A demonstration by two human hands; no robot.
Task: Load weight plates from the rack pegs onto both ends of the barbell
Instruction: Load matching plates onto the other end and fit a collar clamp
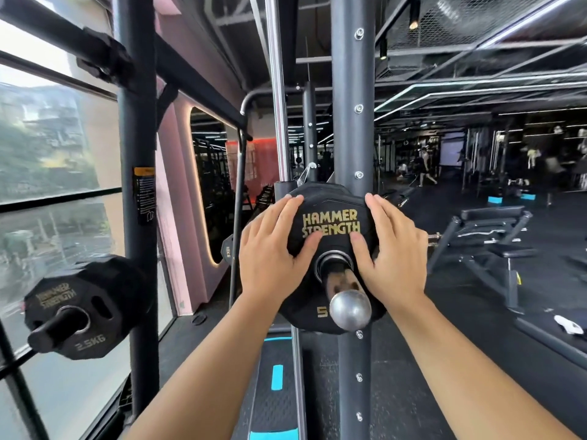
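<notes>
A black 5 kg plate [330, 217] with gold "Hammer Strength" lettering sits on a chrome barbell sleeve [349, 309] that points toward me, right in front of a grey rack upright [352, 122]. My left hand [273, 249] lies flat on the plate's left half, fingers straight and reaching its upper rim. My right hand [392, 249] mirrors it on the right half. Both thumbs rest on the plate's face just above the hub. A black 2.5 kg plate [85, 300] hangs on a black rack peg [54, 328] at the lower left.
The edge of another plate [227, 249] marked 10 kg shows behind my left hand. A dark rack post [139, 185] stands by the window on the left. A black bench [492, 230] is on the right, and people move about far back in the gym.
</notes>
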